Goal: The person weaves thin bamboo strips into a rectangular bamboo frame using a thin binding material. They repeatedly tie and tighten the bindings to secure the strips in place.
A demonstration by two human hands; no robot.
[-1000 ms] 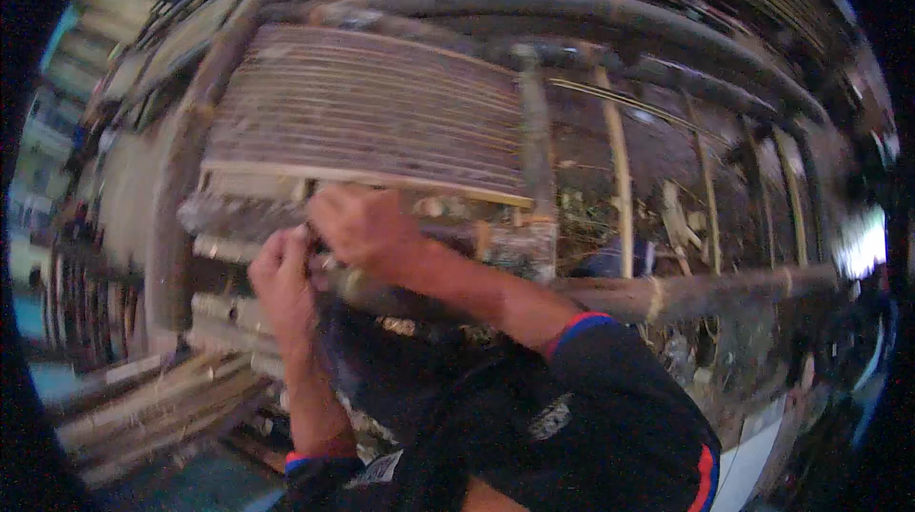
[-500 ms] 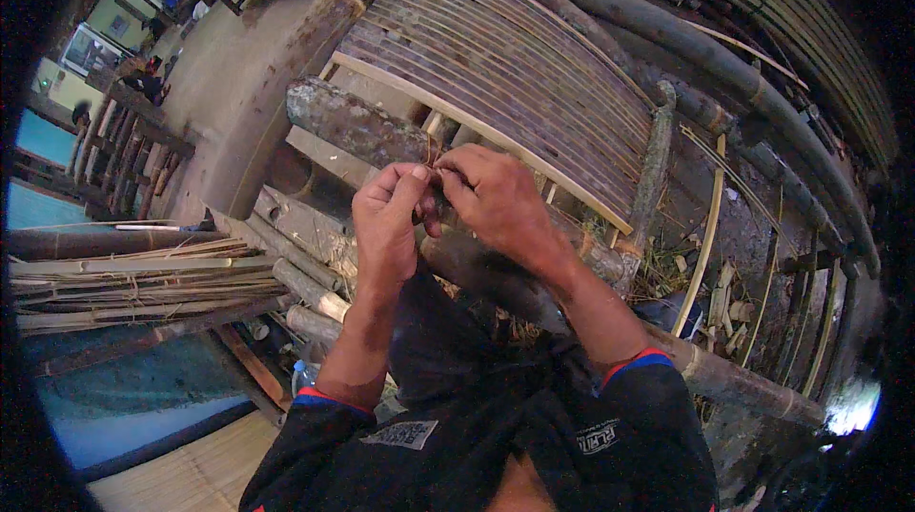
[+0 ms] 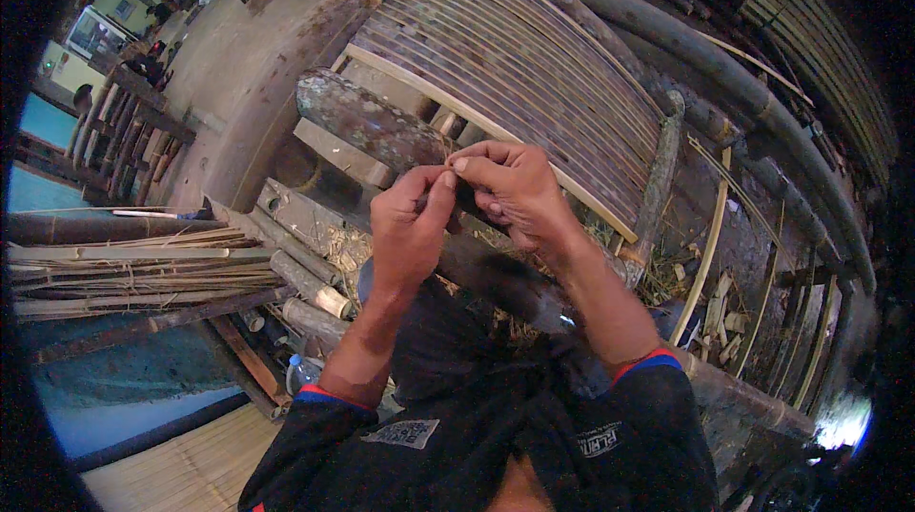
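Note:
Both hands meet in front of me, over a mottled log [image 3: 372, 121] lying crosswise. My left hand [image 3: 408, 226] is closed, its thumb and forefinger pinched together. Touching it at the fingertips, my right hand [image 3: 519, 188] is closed in a pinch too, the other fingers curled under. Between the tips is a thin brown strand, mostly covered by the fingers; its exact kind is too small to tell. Just beyond the hands lies a panel of bamboo slats [image 3: 515, 54] with a pale strip [image 3: 429, 97] along its near edge.
Thick bamboo poles [image 3: 295, 64] frame the panel. At the left lie a bundle of split bamboo [image 3: 143, 269], cut poles [image 3: 310, 283] and a plastic bottle [image 3: 303, 371]. Wood scraps [image 3: 721, 321] lie on the right, beside a long pale strip [image 3: 705, 255].
Both hands have shifted slightly to the right, still fingertip to fingertip. My right hand has turned, so its thumb and curled fingers show more. The view has tilted a little.

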